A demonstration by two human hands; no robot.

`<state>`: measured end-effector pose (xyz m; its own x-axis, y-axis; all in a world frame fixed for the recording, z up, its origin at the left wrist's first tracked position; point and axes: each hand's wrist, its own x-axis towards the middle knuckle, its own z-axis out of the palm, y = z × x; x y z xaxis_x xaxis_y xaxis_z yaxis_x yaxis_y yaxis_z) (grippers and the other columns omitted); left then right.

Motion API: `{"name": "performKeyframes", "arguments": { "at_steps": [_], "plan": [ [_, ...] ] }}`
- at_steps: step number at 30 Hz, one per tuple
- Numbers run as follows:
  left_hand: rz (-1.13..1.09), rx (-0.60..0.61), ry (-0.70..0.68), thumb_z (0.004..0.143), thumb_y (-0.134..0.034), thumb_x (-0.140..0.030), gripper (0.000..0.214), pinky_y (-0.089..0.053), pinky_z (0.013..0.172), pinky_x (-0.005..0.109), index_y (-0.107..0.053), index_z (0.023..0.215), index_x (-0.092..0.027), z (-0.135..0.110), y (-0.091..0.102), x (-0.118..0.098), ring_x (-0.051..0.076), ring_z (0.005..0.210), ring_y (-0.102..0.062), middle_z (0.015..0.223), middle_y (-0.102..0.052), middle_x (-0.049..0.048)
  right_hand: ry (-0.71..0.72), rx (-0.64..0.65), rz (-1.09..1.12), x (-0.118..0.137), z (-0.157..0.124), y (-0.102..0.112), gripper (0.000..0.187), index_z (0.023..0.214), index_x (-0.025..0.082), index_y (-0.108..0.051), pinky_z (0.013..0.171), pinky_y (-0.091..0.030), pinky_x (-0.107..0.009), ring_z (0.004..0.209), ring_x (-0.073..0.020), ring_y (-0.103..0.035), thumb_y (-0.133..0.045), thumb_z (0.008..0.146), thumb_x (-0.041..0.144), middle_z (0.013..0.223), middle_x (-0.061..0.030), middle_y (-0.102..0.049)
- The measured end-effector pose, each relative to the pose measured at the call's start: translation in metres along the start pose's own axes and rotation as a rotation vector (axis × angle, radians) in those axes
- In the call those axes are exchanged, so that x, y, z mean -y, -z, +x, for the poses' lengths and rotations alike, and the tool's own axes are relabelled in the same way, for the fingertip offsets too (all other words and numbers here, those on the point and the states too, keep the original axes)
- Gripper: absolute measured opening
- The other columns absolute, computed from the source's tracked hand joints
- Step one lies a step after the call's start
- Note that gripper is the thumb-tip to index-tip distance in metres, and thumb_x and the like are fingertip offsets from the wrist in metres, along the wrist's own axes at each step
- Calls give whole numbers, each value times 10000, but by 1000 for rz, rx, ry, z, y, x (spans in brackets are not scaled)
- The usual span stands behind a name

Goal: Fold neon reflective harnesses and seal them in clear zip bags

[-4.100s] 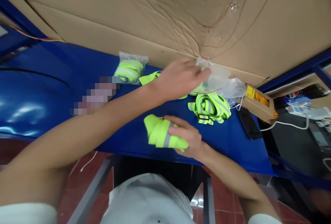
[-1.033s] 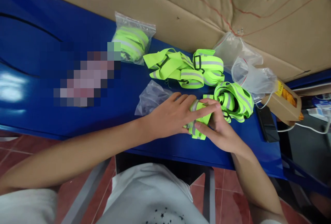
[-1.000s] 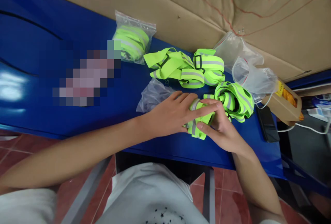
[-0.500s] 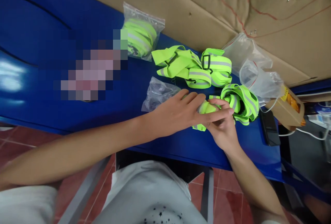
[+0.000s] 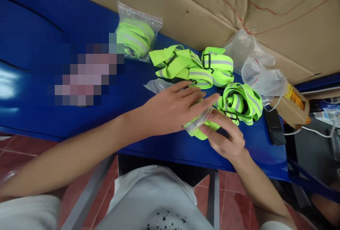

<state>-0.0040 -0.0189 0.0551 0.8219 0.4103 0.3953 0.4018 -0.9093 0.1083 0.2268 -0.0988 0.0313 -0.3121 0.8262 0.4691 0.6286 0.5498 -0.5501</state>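
A folded neon-green reflective strap (image 5: 199, 133) lies between my hands, partly covered by a clear plastic bag (image 5: 156, 85). My left hand (image 5: 172, 108) reaches across the bag from the left, its fingers bent over the bag and strap. On the near right side, my right hand (image 5: 227, 136) grips the strap at the bag's edge between thumb and fingers. How far the strap sits inside the bag is hidden by my left hand. Just beyond my fingers is a coiled reflective strap (image 5: 245, 104) with a black buckle.
More reflective straps (image 5: 183, 62) lie farther back on the blue table (image 5: 92, 124). A zip bag with a strap inside (image 5: 136, 37) stands back left. Clear bags (image 5: 252, 51), a phone (image 5: 275, 125) and a cardboard box (image 5: 297, 108) are at right. A blurred patch (image 5: 85, 74) covers something at left.
The strap and bag have come nearer to me, with clear plastic now showing over the strap. My right hand has turned and lowered. The whole view has shifted slightly.
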Motion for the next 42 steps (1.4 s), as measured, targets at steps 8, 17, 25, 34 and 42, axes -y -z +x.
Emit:
{"name": "performKeyframes", "arguments": {
  "at_steps": [8, 17, 25, 34, 42],
  "plan": [
    [96, -140, -90, 1048, -429, -138, 262, -570, 918, 357, -650, 1186, -117, 1, -29, -9, 219, 1059, -722, 1153, -755, 122, 223, -106, -294, 9, 2, -9, 304, 1015, 346, -773, 839, -688, -327, 941, -214, -786, -716, 866, 86, 998, 13, -794],
    [68, -314, -104, 1038, -469, -187, 208, -584, 824, 311, -675, 1050, -153, -2, -30, -1, 184, 929, -740, 1031, -781, 57, 251, 252, 55, 2, 5, -3, 491, 1435, 135, -554, 1094, -568, -508, 1294, -311, -649, -623, 971, 279, 1322, -165, -695],
    [47, -87, -109, 1000, -511, -137, 198, -587, 858, 329, -695, 1056, -179, -3, -17, -10, 196, 960, -730, 1005, -773, 65, 290, 235, -14, 9, 7, -27, 292, 1086, 149, -631, 854, -644, -454, 1005, -283, -724, -669, 954, 406, 993, -133, -741],
    [-125, 82, -94, 881, -699, -183, 689, -414, 1189, 455, -444, 1521, -167, -5, 9, 6, 313, 1422, -511, 1539, -523, 168, 393, 198, -126, -5, 5, -19, 601, 1445, 170, -543, 1171, -442, -612, 1350, -344, -579, -719, 881, 281, 1363, -135, -674],
    [-149, -14, -184, 996, -507, -158, 225, -579, 885, 340, -698, 1115, -168, -7, -2, -15, 216, 963, -731, 1014, -770, 105, 372, 96, 85, 18, -16, -31, 517, 1235, 95, -648, 798, -634, -452, 957, -291, -699, -658, 834, 422, 1050, -127, -704]
  ]
}}
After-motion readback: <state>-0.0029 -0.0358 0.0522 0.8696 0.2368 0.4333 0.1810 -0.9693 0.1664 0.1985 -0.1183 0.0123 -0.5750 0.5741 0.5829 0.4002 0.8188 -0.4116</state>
